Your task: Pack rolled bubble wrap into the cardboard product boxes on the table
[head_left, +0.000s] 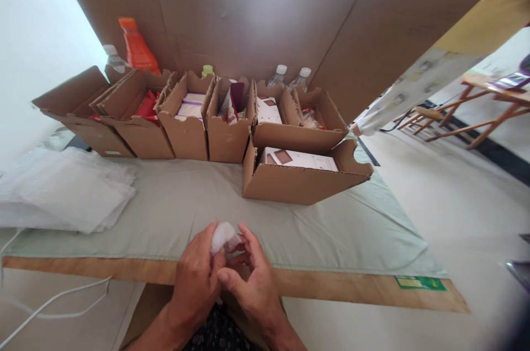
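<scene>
Both my hands meet at the table's near edge, just in front of my body. My left hand [194, 279] and my right hand [252, 279] are closed together around a small crumpled white packet [223, 236], which sticks up between the fingertips. What the packet holds is hidden. The nearest cardboard box [304, 182] stands a short way beyond my hands, to the right.
A row of open cardboard boxes [188, 138] with sachets and cartons stands at the back of the cloth-covered table [186, 213]. Bottles [136, 47] stand behind them against a cardboard screen [248, 14]. Clear plastic bags [66, 188] lie at left. Another person's sleeve [418, 83] reaches in at right.
</scene>
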`<state>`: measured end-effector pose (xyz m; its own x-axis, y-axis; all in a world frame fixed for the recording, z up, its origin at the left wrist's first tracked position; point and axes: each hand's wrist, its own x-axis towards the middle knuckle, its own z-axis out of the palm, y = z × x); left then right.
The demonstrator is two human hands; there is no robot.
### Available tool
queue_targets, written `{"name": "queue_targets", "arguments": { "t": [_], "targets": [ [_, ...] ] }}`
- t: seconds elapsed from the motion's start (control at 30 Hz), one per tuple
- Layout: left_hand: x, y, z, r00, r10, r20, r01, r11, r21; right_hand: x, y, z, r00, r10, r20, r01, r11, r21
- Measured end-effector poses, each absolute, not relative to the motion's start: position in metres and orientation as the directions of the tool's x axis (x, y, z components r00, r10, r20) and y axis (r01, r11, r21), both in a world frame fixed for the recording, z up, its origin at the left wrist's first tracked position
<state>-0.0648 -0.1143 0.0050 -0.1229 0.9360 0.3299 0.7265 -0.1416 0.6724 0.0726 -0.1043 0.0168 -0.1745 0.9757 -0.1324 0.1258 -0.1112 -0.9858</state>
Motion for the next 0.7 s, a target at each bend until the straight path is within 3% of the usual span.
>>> {"name": "queue_targets", "arguments": {
  "t": [0.07, 0.13, 0.27, 0.37, 0.47, 0.57, 0.63, 0.7],
  "targets": [
    [-0.053, -0.119, -0.006, -0.056, 0.902, 0.428, 0.786, -0.224, 0.576, 0.073, -0.098, 0.016, -0.156, 0.973, -0.170, 0.182, -0.141, -0.973],
    [-0.047, -0.126, -0.012, 0.038, 0.897, 0.440, 0.775, -0.305, 0.554, 0.079, -0.090, 0.019, -0.148, 0.976, -0.160, 0.211, -0.127, -0.969],
    [-0.058, -0.127, 0.005, 0.232, 0.908, 0.349, 0.611, -0.415, 0.674, 0.116, -0.076, 0.042, -0.256, 0.965, -0.062, 0.216, -0.005, -0.976],
    [-0.067, -0.102, 0.040, 0.229, 0.898, 0.375, 0.552, -0.437, 0.710, 0.157, -0.064, 0.085, -0.263, 0.964, 0.043, 0.191, 0.096, -0.977],
    [-0.059, -0.056, 0.076, 0.166, 0.844, 0.510, 0.572, -0.504, 0.647, 0.186, -0.038, 0.138, 0.032, 0.971, 0.235, 0.243, 0.221, -0.945],
    [-0.042, -0.008, 0.096, 0.147, 0.726, 0.672, 0.597, -0.607, 0.524, 0.189, 0.008, 0.178, 0.254, 0.820, 0.513, 0.410, 0.390, -0.825],
    [-0.034, 0.014, 0.099, 0.143, 0.675, 0.724, 0.625, -0.628, 0.463, 0.180, 0.040, 0.189, 0.166, 0.778, 0.606, 0.491, 0.468, -0.735],
    [-0.031, 0.024, 0.095, 0.123, 0.660, 0.741, 0.643, -0.621, 0.447, 0.167, 0.065, 0.190, -0.021, 0.796, 0.605, 0.560, 0.510, -0.653]
  ]
}}
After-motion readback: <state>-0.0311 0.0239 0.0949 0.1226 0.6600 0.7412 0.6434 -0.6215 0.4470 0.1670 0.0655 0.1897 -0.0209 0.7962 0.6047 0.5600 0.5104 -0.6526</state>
